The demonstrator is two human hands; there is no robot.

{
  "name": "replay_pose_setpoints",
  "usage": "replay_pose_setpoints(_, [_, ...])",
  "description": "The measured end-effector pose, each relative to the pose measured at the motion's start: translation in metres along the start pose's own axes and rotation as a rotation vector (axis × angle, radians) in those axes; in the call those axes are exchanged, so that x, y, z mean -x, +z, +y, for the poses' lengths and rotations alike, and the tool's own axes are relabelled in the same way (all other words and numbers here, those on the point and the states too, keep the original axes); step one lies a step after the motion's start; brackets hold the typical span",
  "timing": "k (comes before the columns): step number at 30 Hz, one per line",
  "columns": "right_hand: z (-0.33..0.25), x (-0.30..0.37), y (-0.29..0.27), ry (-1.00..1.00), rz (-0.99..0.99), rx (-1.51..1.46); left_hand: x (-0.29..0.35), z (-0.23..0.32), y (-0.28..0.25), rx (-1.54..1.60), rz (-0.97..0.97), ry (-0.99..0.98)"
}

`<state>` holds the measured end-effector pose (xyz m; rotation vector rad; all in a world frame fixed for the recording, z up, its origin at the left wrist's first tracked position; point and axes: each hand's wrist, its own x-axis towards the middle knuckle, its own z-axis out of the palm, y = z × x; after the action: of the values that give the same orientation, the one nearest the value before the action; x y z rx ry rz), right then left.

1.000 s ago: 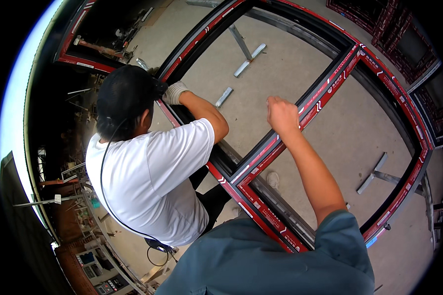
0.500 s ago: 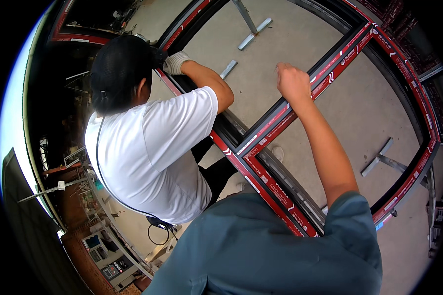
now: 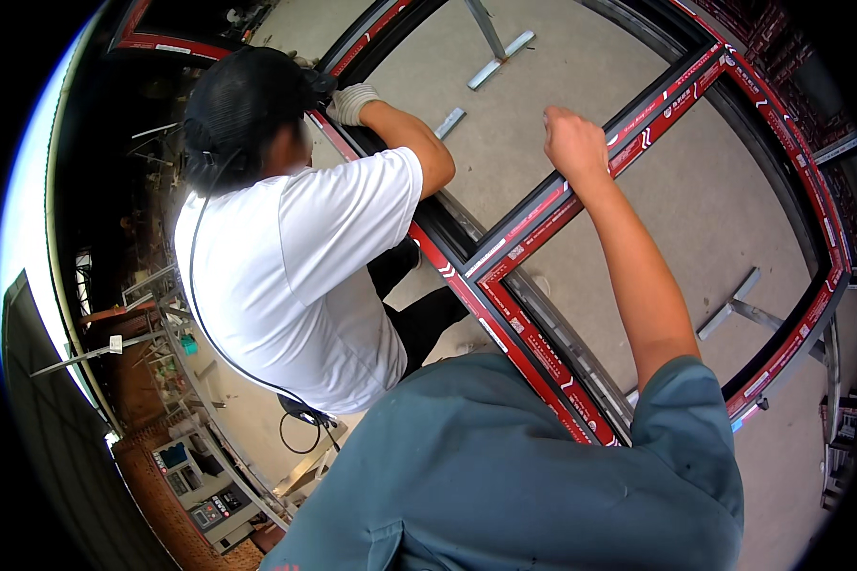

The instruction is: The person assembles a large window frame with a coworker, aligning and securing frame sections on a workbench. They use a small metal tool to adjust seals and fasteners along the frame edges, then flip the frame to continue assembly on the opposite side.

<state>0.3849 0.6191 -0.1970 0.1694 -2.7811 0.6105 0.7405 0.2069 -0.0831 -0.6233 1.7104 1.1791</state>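
My right hand [image 3: 578, 147] is closed, its back toward me and the fingers curled out of sight. What it holds, if anything, is hidden. The wrist crosses over the crossbar [image 3: 638, 122] of a large window frame [image 3: 539, 366], and the hand sits at the bar's far side. This frame is dark, with red and white protective film on its faces. Whether the hand touches the bar, I cannot tell. My left hand is out of sight.
At my left a co-worker in a white T-shirt [image 3: 295, 276] and black cap leans over the frame, a gloved hand [image 3: 354, 103] at its long bar. Metal stand feet [image 3: 501, 61] show on the floor through the openings. A control panel [image 3: 209, 500] stands at lower left.
My right hand has shifted slightly right, and its fingers look more curled. The co-worker's head has turned a little toward the frame, and the gloved hand has moved slightly.
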Motion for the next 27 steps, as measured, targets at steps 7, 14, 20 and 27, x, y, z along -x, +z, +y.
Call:
replay_pose_setpoints(7, [0.002, 0.0, 0.003, 0.0, -0.011, -0.001, 0.009, -0.016, 0.001, 0.014, -0.071, -0.052])
replay_pose_setpoints(14, [0.001, -0.001, 0.003, 0.008, -0.035, 0.008, 0.016, -0.029, 0.001, 0.022, -0.126, -0.092])
replay_pose_setpoints(20, [0.002, -0.001, -0.002, 0.015, -0.035, 0.016, 0.016, -0.034, -0.005, 0.015, -0.181, -0.116])
replay_pose_setpoints(27, [-0.001, 0.0, -0.003, 0.01, -0.039, 0.003, 0.021, -0.041, -0.003, 0.025, -0.21, -0.152])
